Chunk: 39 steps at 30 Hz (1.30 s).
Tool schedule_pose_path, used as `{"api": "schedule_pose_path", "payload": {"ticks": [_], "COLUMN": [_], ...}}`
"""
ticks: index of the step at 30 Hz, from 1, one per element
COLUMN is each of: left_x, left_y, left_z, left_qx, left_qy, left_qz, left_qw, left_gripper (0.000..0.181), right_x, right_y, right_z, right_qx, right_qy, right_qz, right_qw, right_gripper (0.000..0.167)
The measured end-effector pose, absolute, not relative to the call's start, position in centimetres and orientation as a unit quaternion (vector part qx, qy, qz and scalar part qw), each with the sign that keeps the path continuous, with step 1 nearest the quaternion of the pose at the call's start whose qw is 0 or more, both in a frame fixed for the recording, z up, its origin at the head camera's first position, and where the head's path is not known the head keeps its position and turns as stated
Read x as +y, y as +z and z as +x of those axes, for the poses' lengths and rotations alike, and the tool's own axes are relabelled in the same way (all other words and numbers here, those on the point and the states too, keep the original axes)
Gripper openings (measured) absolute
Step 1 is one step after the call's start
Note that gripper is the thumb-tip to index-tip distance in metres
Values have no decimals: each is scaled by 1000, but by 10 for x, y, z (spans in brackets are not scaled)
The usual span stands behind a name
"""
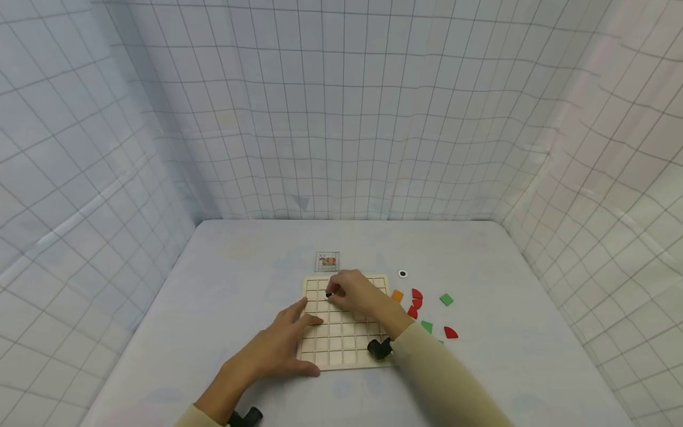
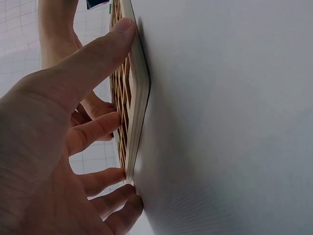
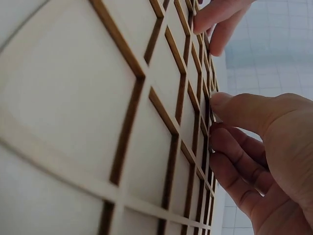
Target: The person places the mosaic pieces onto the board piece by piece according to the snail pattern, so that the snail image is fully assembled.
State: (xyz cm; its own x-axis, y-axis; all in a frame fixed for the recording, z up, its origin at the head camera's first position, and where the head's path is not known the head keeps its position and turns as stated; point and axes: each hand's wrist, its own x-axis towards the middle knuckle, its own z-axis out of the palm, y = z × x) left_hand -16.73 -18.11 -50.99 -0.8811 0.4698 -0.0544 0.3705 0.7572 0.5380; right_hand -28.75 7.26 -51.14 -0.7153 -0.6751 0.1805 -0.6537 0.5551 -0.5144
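A pale wooden grid board [image 1: 336,344] lies flat on the table. My left hand [image 1: 277,347] rests along its left side, fingers spread, some of them touching the grid and rim; in the left wrist view the thumb lies over the board's edge [image 2: 142,83]. Over the upper left squares, my right hand [image 1: 354,293] pinches a small white piece with a black spot [image 1: 328,295] between thumb and fingers. The right wrist view shows only a sliver of that piece [image 3: 215,117] at the grid, the rest hidden by the fingertips.
Behind the board lies a small picture card [image 1: 327,261]. To its right are a white piece with a black oval [image 1: 402,274], an orange square [image 1: 397,295], several red pieces [image 1: 450,333] and green pieces [image 1: 446,299]. White gridded curtains [image 1: 341,118] surround the table.
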Motion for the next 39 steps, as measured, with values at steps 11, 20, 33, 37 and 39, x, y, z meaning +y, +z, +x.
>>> {"api": "schedule_pose_path", "payload": {"ticks": [11,20,33,37,39], "left_x": [-186,-187,-186,-185,-185], "left_y": [-503,-506,-505,-505,-505], "left_z": [-171,-171,-165,-165,-165], "left_qx": [930,932,931,931,932], "left_qy": [262,257,262,263,264], "left_qz": [234,233,235,231,228], "left_qw": [110,107,98,100,100], "left_gripper": [98,99,95,94,94], "right_x": [61,58,92,115,127], "right_y": [-513,-514,-510,-507,-506], "right_z": [-291,-291,-290,-290,-292], "right_qx": [885,891,906,909,910], "right_qy": [-288,-288,-293,-295,-296], "right_qz": [-365,-351,-305,-294,-289], "right_qw": [-4,5,-2,-20,-30], "right_gripper": [8,8,9,10,10]}}
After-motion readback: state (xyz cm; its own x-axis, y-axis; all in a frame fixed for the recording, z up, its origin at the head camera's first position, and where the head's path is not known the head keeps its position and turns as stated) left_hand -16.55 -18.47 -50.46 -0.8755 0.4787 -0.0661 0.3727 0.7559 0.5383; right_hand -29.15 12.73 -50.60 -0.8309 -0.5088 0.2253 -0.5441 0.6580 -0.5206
